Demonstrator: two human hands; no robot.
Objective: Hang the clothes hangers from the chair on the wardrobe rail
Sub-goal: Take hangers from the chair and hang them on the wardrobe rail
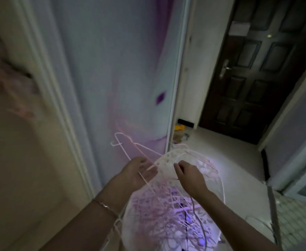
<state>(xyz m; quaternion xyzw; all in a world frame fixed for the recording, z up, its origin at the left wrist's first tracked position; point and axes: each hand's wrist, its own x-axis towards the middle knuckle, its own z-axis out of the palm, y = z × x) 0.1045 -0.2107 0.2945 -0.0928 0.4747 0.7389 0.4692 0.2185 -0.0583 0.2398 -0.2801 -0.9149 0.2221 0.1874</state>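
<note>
The left hand [139, 173] has a loose grip on 1 pink hanger [123, 149], half clear of the tangled pile [159, 211] on the chair [168, 156]. The right hand [188, 175] curls its fingers nearby; blur hides whether they pinch wire. Steady the pile and draw the hanger out hook-first.

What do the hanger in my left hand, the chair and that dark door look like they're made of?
Hanger: thin wire, probably pink-white plastic-coated metal, judging by its slim bent hook. Chair: white moulded plastic, matte, with punched holes in the back. Door: dark panelled wood or wood-look, slightly glossy.
</note>
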